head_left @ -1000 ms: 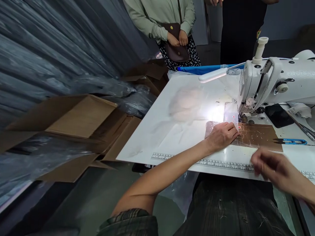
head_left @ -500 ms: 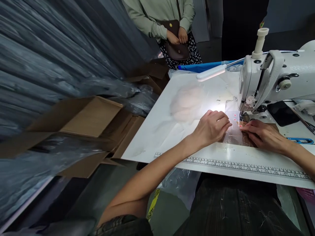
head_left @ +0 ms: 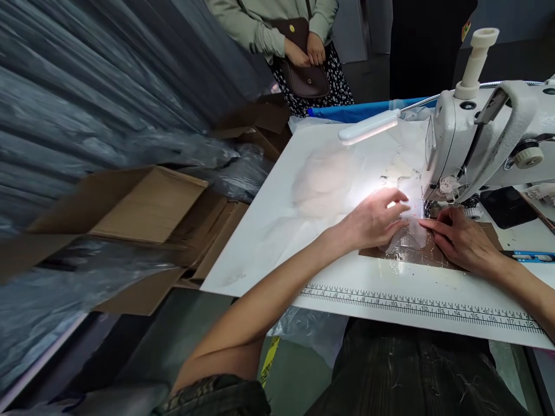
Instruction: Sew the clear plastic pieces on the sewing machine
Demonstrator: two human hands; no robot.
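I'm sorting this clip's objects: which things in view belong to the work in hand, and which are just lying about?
Apparently in use:
sheer white material between left hand and right hand
sewing machine
lit lamp
brown sheet beneath

Apparently lying about:
blue snips
dark flat object
open cardboard box

We record a sewing workshop: sewing machine (head_left: 453, 130), ruler scale (head_left: 394, 304) along the surface (head_left: 269, 242)'s near edge, cartons (head_left: 139, 208) beyond its left edge.
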